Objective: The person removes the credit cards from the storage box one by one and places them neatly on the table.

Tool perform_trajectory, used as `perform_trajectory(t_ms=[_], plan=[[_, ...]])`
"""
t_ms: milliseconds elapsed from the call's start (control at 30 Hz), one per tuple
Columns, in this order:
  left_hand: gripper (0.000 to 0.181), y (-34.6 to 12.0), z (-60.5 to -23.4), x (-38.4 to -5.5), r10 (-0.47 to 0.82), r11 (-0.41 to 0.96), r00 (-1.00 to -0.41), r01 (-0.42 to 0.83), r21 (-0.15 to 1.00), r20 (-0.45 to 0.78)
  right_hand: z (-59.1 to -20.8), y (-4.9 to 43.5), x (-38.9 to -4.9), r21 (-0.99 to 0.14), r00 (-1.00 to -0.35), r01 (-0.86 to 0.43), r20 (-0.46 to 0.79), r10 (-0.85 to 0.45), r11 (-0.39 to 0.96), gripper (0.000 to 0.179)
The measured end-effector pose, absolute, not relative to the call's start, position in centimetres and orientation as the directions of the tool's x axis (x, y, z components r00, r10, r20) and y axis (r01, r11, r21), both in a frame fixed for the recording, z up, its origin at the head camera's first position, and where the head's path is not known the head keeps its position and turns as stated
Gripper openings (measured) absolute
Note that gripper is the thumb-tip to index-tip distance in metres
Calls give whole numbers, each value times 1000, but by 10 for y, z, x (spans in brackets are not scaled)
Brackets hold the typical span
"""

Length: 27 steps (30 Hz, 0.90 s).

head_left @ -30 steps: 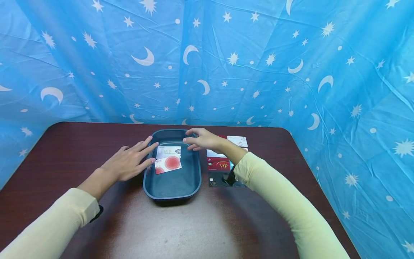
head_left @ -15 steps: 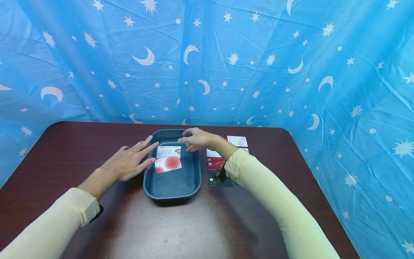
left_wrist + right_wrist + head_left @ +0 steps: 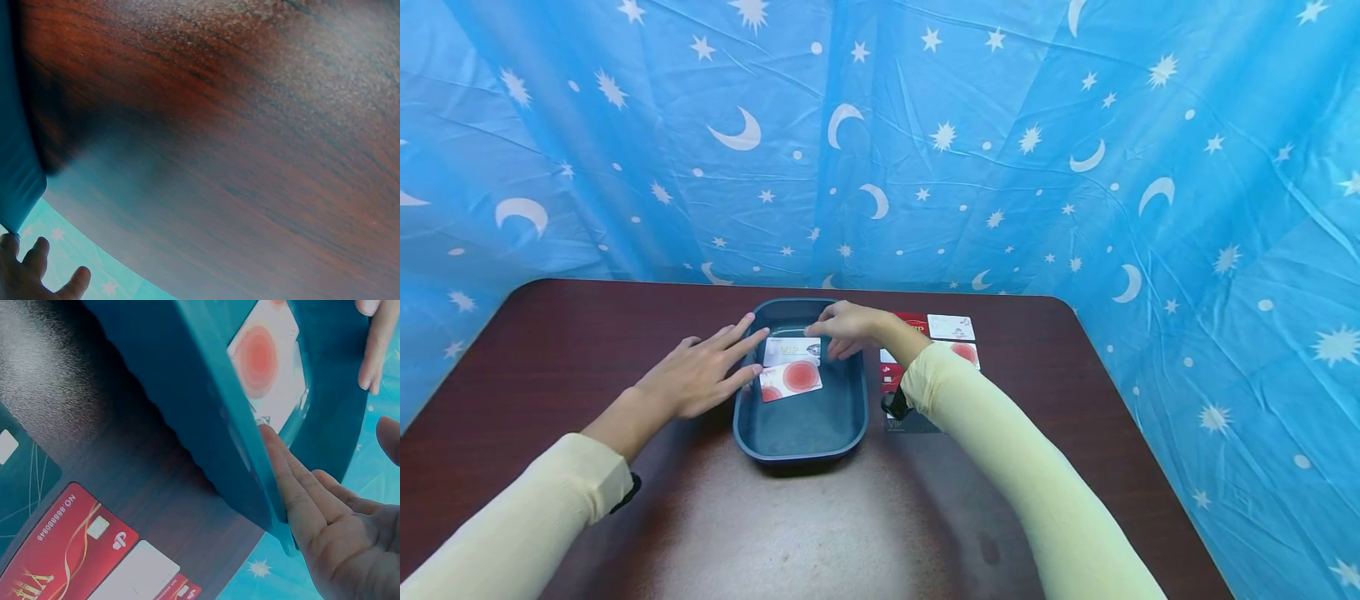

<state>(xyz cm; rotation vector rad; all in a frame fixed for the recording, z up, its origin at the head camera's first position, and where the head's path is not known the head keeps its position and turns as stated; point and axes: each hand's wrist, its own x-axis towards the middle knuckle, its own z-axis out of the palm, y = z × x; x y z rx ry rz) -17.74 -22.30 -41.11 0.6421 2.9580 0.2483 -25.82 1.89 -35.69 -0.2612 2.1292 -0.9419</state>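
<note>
A dark blue tray [image 3: 801,437] stands on the table with two cards lying flat inside. The farther one is a whitish VIP card [image 3: 784,352]; the nearer is a white card with red circles [image 3: 792,382]. My left hand [image 3: 696,377] rests at the tray's left rim, fingers spread and straight. Over the right wall reaches my right hand [image 3: 850,327], its fingertips at the right end of the VIP card. In the right wrist view the fingers [image 3: 297,490] are fairly straight and the thumb stands apart from them.
Right of the tray, several cards lie in rows, partly under my right forearm: a white card [image 3: 951,327], a red VIP card [image 3: 69,544] and a dark card [image 3: 913,423] among them. A blue star-and-moon curtain [image 3: 880,150] hangs behind the brown table [image 3: 775,533].
My right hand has moved left and slightly down into the tray, from above its right rim to the VIP card. The left hand and the cards have stayed put.
</note>
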Motion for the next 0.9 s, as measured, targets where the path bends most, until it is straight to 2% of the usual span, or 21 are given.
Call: perform_trajectory(t_ms=[500,900], plan=[[68,-223,-411,-178,428,893,-902,411,183,-61,-370,7,-254,-660,-656,146,-622,-427,737,58],[67,-223,-410,-178,431,890,-901,414,188,-55,-371,1,-250,-644,-701,114,-592,-398,757,60]])
